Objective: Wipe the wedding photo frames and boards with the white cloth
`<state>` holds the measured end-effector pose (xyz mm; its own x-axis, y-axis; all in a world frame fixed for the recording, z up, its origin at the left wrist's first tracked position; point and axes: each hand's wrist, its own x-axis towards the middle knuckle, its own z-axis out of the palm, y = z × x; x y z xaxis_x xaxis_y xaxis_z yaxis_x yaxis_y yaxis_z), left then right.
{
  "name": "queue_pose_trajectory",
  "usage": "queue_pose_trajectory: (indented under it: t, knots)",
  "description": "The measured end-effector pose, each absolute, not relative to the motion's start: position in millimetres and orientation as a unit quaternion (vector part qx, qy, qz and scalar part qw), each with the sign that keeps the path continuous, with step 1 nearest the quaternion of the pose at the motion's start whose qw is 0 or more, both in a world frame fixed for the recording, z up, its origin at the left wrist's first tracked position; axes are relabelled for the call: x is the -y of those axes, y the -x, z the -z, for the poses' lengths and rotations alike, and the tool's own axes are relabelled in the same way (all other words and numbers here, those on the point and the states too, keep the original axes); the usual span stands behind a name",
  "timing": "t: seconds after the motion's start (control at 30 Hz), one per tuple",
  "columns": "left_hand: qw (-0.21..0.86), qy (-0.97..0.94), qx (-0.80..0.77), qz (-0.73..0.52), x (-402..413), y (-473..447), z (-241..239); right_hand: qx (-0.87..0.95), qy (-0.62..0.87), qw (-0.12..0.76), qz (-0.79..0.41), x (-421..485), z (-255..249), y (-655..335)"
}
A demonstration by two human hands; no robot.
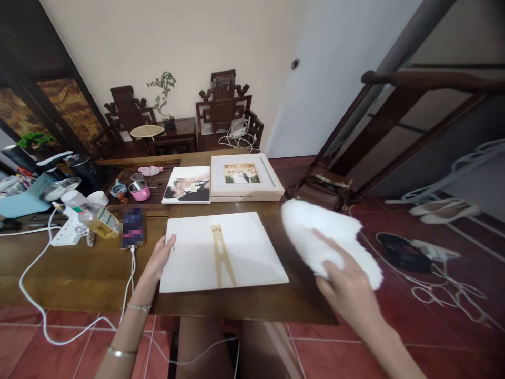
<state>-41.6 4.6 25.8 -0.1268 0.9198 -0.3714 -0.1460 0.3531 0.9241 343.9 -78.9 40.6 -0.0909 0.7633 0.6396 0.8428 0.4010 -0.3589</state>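
A flat white panel [193, 252] lies on the wooden table before me, with a tan shape [219, 252] like a long-legged bear near its middle. At its left edge is my left hand [161, 255], closed on the side with the thumb over the top. Off to the right, past the panel and near the table's right edge, my right hand [343, 273] grips a white fluffy cloth [315, 226]. The cloth is held up, apart from the panel, and is slightly blurred. Part of my right fingers is hidden in its folds.
Behind the panel lie a photo print [187, 184] and a boxed picture frame [246, 176]. To the left are a phone [133, 226] on a cable, a bottle [103, 221], a power strip [66, 231] and a pink cup [139, 191]. A wooden chair [374, 116] stands right.
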Motion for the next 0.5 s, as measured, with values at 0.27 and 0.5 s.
queue_pose_trajectory:
  t: [0.27, 0.5]
  knots:
    - [0.555, -0.376, -0.594, -0.444, -17, 39, -22, 0.851, 0.432, 0.296, 0.029, 58, -12, -292]
    - [0.322, -0.539, -0.683, -0.373, -27, 46, -36, 0.851, 0.434, 0.293, 0.032, 52, 0, -287]
